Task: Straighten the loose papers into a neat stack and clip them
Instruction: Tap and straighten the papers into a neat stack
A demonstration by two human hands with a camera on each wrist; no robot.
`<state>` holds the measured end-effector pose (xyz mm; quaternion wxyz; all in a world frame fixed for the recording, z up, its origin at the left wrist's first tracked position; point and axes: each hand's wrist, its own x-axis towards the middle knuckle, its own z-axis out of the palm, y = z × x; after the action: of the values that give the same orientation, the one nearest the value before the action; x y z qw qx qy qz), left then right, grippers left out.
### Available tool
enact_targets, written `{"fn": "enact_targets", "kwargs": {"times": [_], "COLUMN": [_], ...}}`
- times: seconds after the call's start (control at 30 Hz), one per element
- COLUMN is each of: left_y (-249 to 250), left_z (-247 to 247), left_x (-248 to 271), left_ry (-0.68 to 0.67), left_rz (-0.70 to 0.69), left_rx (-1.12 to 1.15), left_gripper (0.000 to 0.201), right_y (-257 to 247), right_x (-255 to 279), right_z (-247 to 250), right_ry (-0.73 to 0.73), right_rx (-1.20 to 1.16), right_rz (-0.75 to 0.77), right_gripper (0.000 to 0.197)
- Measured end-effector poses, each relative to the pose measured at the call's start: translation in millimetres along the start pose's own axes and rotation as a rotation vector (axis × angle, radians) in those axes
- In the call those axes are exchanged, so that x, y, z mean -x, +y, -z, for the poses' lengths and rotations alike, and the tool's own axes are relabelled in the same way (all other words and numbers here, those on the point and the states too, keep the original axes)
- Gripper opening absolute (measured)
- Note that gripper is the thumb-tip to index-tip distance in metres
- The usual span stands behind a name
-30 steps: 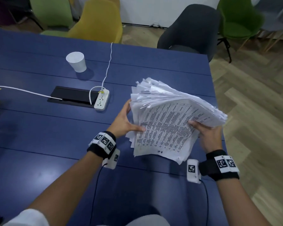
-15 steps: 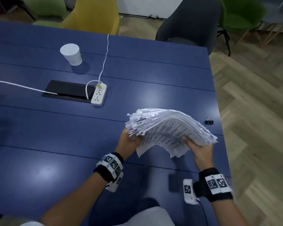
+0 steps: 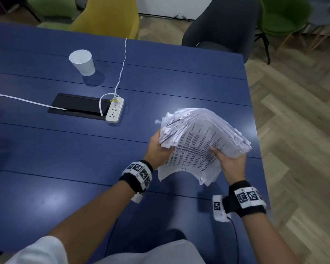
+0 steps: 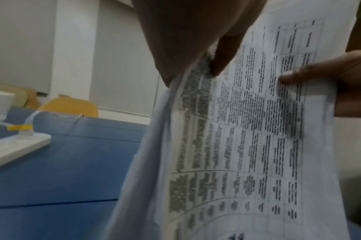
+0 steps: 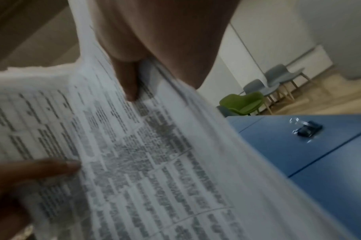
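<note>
A thick, uneven pile of printed papers [image 3: 198, 143] hangs above the right side of the blue table [image 3: 84, 153], bowed upward in the middle with ragged edges. My left hand [image 3: 159, 149] grips its left edge, thumb on the printed top sheet [image 4: 247, 129]. My right hand [image 3: 231, 162] grips the right edge, thumb lying on the print [image 5: 134, 146]. A black binder clip [image 5: 306, 128] lies on the table beyond the papers in the right wrist view; the pile hides it from the head view.
A white power strip [image 3: 114, 111] with a cable lies beside a black cable hatch [image 3: 76, 106]. A white paper cup [image 3: 82, 62] stands further back. Yellow [image 3: 111, 18], dark grey [image 3: 223, 23] and green chairs ring the table. The table's right edge is close to the papers.
The pile was lowered towards me and the table and turned flatter, then rose slightly; both hands kept their grip on its sides throughout.
</note>
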<state>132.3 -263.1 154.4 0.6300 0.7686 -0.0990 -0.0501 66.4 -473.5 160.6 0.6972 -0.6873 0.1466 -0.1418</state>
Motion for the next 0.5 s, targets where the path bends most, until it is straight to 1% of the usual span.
{"fn": "enact_targets", "kwargs": {"times": [0.07, 0.13, 0.2, 0.23, 0.27, 0.33, 0.37, 0.47, 0.5], "left_y": [10, 6, -3, -9, -19, -33, -41, -49, -55], "left_z": [-8, -11, -8, -7, -5, 1, 5, 18, 20], "left_x": [0, 0, 5, 8, 12, 18, 19, 16, 15], "left_ry": [0.107, 0.164, 0.159, 0.142, 0.11, 0.018, -0.014, -0.066, -0.118], "left_rz": [-0.015, -0.003, 0.024, 0.037, 0.057, 0.138, 0.14, 0.19, 0.222], "left_rx": [0.04, 0.154, 0.172, 0.153, 0.119, 0.097, 0.077, 0.043, 0.02], "left_gripper": [0.038, 0.035, 0.035, 0.038, 0.042, 0.05, 0.053, 0.059, 0.059], "right_y": [-10, -13, -9, -2, 7, 27, 34, 49, 57], "right_x": [0, 0, 4, 6, 8, 11, 10, 2, 0], "right_z": [-13, -12, -6, -4, -3, 5, 13, 36, 38], "right_ry": [0.064, 0.077, 0.057, 0.028, 0.004, -0.052, -0.066, -0.086, -0.109], "right_rx": [-0.003, -0.046, -0.07, -0.057, -0.042, -0.022, 0.001, 0.109, 0.147], "right_rz": [0.067, 0.119, 0.169, 0.166, 0.129, 0.004, -0.042, -0.132, -0.154], "right_gripper": [0.043, 0.044, 0.05, 0.052, 0.052, 0.047, 0.044, 0.039, 0.04]}}
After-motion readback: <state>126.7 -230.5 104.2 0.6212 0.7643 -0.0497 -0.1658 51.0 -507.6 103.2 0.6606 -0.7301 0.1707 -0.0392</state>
